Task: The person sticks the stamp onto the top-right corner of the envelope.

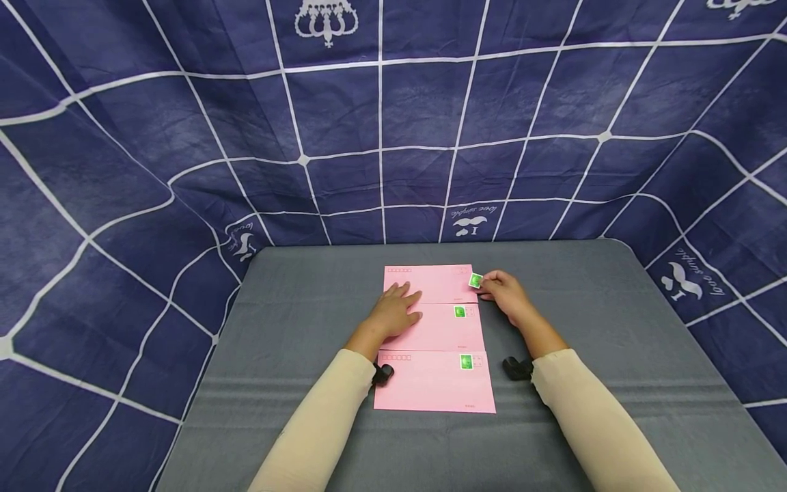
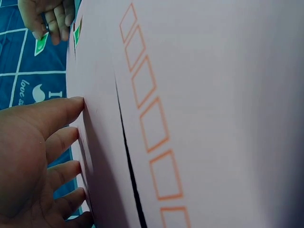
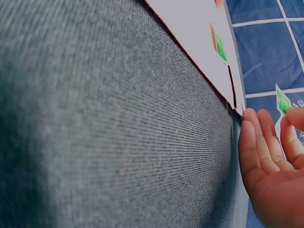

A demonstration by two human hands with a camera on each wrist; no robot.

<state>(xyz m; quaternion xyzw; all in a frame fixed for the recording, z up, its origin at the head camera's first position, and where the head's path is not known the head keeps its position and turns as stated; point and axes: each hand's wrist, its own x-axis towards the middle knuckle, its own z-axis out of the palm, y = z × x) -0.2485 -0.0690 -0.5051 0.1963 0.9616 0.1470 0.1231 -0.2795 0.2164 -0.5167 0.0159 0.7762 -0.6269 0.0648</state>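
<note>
Three pink envelopes lie in a column in the head view: a far envelope (image 1: 433,279), a middle envelope (image 1: 439,335) and a near envelope (image 1: 430,389). Green stamps sit on the middle envelope's right side, the middle stamp (image 1: 460,311), and on the near one, the near stamp (image 1: 466,361). My right hand (image 1: 505,292) pinches another green stamp (image 1: 476,280) between thumb and forefinger at the far envelope's right edge; the right wrist view shows this stamp (image 3: 283,100) held up off the paper. My left hand (image 1: 393,313), fingers spread, rests across the far and middle envelopes.
The envelopes lie on a grey cloth-covered table (image 1: 295,328). A dark blue curtain (image 1: 418,123) with white grid lines hangs behind and at both sides. Black wrist cameras sit at both wrists, the right camera (image 1: 516,369) just right of the near envelope.
</note>
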